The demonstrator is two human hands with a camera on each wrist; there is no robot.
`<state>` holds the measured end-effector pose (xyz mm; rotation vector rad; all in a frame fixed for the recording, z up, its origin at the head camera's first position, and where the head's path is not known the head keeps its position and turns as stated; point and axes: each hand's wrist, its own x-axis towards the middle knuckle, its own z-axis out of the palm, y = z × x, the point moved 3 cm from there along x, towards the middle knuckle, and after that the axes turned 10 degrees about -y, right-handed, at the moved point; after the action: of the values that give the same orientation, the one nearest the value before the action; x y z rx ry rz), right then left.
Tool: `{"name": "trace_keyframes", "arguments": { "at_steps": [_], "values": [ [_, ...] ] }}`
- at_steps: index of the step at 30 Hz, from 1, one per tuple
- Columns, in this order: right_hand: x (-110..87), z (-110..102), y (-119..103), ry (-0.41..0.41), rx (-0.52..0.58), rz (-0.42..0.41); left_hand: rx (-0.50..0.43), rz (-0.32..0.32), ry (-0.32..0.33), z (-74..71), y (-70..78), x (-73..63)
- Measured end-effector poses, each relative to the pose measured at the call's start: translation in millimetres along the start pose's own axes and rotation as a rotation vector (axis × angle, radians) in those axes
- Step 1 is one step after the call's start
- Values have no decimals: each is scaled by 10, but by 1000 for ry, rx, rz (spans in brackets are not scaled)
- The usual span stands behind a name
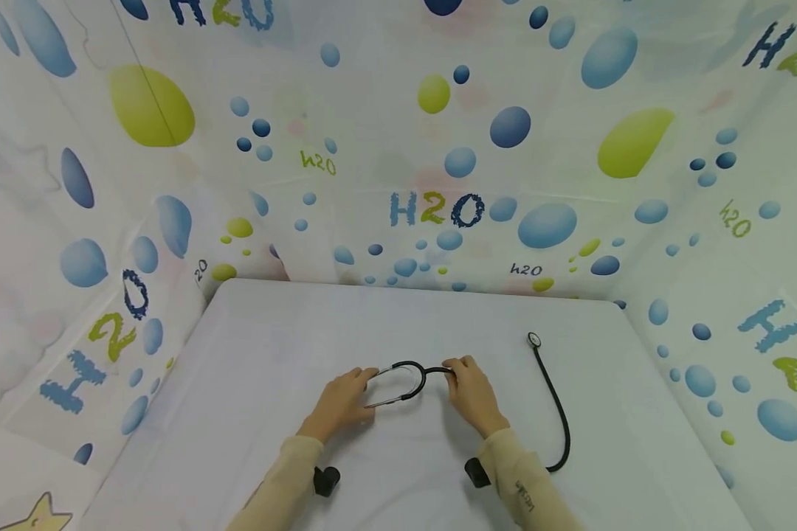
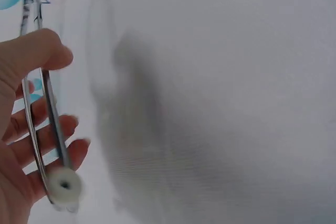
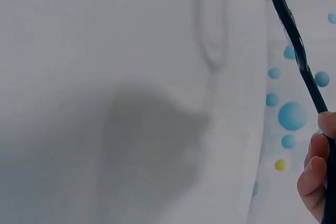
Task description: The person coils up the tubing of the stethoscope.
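Near the front edge of the white-covered table (image 1: 272,346), about midway along it, a stethoscope (image 1: 412,376) is held between two hands. Its metal ear tubes (image 2: 44,124) are gripped by the left hand (image 1: 345,402), with the thumb laid over them and the fingers curled beneath; a pale ear tip (image 2: 63,184) is seen at the tubes' near end in the left wrist view. The black tubing just past the curved yoke is pinched by the right hand (image 1: 471,394), whose fingertips (image 3: 315,174) are closed round the tube in the right wrist view. From the right hand, the black hose (image 1: 558,413) is laid in a long curve toward the right edge of the table, passing close to the front edge beside the right sleeve and running back toward the far right corner. The round chest piece (image 1: 534,339) is rested flat on the cloth at the hose's far end, well apart from both hands. Both forearms are covered by beige sleeves (image 1: 292,472). The table is enclosed on three sides by a curtain (image 1: 438,184) printed with blue and green bubbles and "H2O" lettering.
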<state>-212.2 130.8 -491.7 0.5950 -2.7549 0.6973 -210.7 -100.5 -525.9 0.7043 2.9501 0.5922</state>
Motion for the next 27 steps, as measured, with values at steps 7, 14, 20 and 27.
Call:
{"name": "trace_keyframes", "arguments": {
  "at_steps": [7,14,20,27],
  "values": [
    [1,-147,0,78,32,-38,-337,4,58,-190,72,-62],
    [-146,-245,-7,-54,35,-47,-417,-61,171,-324,122,-118],
    [-249,-389,7,-97,89,-12,-353,-156,282,-401,141,-164],
    [-281,-533,-164,-75,-111,-83,-235,-172,348,-443,226,-183]
  ]
}}
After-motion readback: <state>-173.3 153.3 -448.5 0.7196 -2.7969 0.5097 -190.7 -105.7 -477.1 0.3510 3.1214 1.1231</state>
